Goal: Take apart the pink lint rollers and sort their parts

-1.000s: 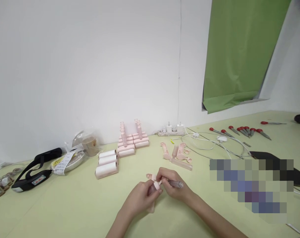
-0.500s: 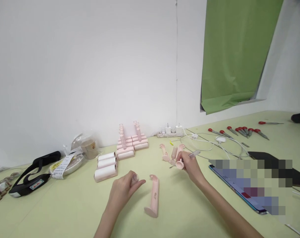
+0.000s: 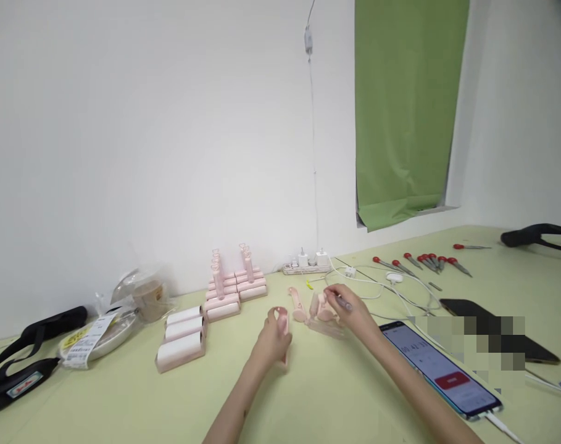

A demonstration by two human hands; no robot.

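My left hand (image 3: 273, 339) is closed around a long pink plastic shell (image 3: 284, 324) with a rounded end, holding it near the middle of the table. Its lower part is partly hidden by my fingers. My right hand (image 3: 354, 308) grips a screwdriver with a translucent handle (image 3: 343, 303); its tip is hidden. Just below my right fingertips is another pink shell piece (image 3: 326, 313), and I cannot tell whether they touch it. Beside it lie a second pink shell (image 3: 297, 305) and a clear plastic piece (image 3: 325, 328).
White-and-pink rollers (image 3: 181, 350) and pink pieces with upright handles (image 3: 222, 302) stand left of centre. A power strip (image 3: 307, 269) is by the wall. Right are red-ended tools (image 3: 431, 262), white cables, a phone (image 3: 442, 370) and a black tablet (image 3: 493, 330). Bagged containers (image 3: 108, 333) sit left.
My left hand has moved right and taken hold of the pink shell that lay on the table; the clear piece it held no longer shows there. The view has shifted right.
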